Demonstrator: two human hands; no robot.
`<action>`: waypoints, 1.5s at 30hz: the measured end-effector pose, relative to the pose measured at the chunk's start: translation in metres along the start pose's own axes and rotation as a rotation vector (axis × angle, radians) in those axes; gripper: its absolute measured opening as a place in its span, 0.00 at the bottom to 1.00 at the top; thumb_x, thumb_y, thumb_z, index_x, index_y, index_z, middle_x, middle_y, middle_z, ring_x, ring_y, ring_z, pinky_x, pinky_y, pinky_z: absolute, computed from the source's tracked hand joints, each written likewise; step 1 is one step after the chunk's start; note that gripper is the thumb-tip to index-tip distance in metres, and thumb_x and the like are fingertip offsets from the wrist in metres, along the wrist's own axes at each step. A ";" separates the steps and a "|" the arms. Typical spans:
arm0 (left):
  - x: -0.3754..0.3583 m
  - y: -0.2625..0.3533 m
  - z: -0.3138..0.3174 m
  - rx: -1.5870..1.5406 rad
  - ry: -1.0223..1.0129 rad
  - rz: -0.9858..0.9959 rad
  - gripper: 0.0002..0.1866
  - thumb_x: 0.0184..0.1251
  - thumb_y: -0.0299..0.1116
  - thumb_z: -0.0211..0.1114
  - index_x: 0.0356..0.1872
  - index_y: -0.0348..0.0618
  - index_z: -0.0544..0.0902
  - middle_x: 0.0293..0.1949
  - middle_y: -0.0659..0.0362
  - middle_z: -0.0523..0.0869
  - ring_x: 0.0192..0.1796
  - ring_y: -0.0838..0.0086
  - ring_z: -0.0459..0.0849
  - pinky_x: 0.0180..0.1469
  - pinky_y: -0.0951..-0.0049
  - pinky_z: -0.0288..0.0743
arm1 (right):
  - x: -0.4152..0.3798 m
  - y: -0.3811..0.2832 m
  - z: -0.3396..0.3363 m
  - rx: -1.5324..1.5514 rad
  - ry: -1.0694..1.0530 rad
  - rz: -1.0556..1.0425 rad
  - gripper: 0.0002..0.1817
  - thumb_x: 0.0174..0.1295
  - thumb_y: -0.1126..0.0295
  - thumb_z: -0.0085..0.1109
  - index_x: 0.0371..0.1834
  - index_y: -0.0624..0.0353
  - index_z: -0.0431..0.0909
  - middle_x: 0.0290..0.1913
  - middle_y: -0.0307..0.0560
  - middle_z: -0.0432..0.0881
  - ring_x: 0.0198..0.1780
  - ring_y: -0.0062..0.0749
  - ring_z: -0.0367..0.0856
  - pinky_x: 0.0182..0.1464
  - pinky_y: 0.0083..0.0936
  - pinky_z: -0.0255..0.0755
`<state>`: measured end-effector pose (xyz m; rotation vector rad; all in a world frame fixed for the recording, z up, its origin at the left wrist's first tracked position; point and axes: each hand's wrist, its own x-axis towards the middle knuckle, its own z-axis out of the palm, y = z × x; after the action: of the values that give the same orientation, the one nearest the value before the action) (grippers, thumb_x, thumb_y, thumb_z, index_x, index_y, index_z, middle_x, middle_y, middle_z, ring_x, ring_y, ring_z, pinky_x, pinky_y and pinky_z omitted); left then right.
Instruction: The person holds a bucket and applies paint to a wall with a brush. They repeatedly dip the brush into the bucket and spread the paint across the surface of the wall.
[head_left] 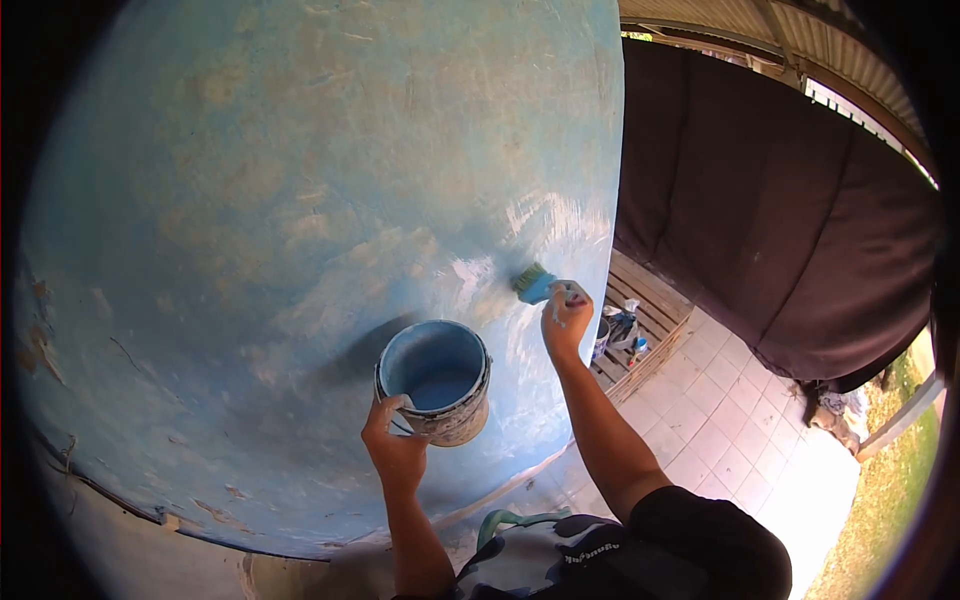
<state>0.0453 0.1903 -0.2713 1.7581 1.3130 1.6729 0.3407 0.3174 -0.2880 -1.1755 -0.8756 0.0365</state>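
Note:
My left hand (392, 440) grips a paint bucket (462, 424) by its near left side, thumb at the rim. Blue paint coats the bucket's inside, and its outer wall is smeared. In my right hand (566, 318) is a wide paintbrush (535, 284), fingers wrapped round its handle. The bristles point up and left, right at the wall (300, 240). That wall is mottled blue and beige, with fresh white-blue strokes around and above the brush. Whitish paint marks my right hand's fingers.
Right of the wall's edge, a slatted wooden pallet (640, 285) bears small containers. Pale floor tiles (715, 400) stretch beside it. A dark cloth screen (760, 200) hangs at the right, with grass (890, 480) past it. Paint peels along the wall's lower left.

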 end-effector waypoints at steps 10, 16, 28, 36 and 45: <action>0.002 0.005 0.000 0.006 -0.041 0.082 0.25 0.46 0.17 0.82 0.49 0.33 0.84 0.48 0.54 0.87 0.55 0.67 0.87 0.65 0.63 0.78 | 0.035 -0.127 0.016 0.570 -0.297 -0.052 0.10 0.75 0.72 0.56 0.45 0.66 0.85 0.25 0.39 0.79 0.26 0.18 0.74 0.31 0.19 0.67; 0.002 0.005 0.000 0.062 -0.031 0.097 0.25 0.44 0.16 0.83 0.48 0.34 0.84 0.47 0.53 0.87 0.54 0.67 0.87 0.64 0.63 0.79 | -0.012 0.013 0.006 0.517 -0.108 0.163 0.13 0.74 0.69 0.54 0.40 0.68 0.86 0.24 0.40 0.79 0.25 0.20 0.73 0.29 0.20 0.64; -0.008 0.038 -0.003 0.189 0.091 0.058 0.26 0.42 0.15 0.80 0.48 0.34 0.85 0.47 0.51 0.88 0.54 0.63 0.87 0.62 0.63 0.78 | 0.013 -0.145 0.027 0.574 -0.347 -0.096 0.13 0.77 0.69 0.54 0.47 0.68 0.84 0.28 0.41 0.82 0.27 0.19 0.76 0.32 0.20 0.67; -0.015 0.040 -0.006 0.226 0.139 0.048 0.25 0.43 0.15 0.79 0.48 0.33 0.85 0.47 0.51 0.88 0.53 0.62 0.88 0.62 0.62 0.78 | -0.020 -0.034 0.025 0.498 -0.269 -0.014 0.11 0.73 0.73 0.53 0.43 0.70 0.84 0.28 0.45 0.82 0.29 0.22 0.78 0.34 0.23 0.70; -0.015 0.044 -0.009 0.303 0.170 0.055 0.25 0.41 0.20 0.84 0.45 0.36 0.84 0.45 0.52 0.89 0.51 0.61 0.88 0.58 0.62 0.79 | 0.030 -0.144 0.036 0.600 -0.356 -0.148 0.12 0.75 0.70 0.54 0.45 0.69 0.82 0.26 0.42 0.80 0.29 0.22 0.75 0.33 0.23 0.67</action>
<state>0.0545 0.1534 -0.2431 1.8638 1.6843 1.7610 0.2815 0.2981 -0.1502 -0.5449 -1.1605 0.3722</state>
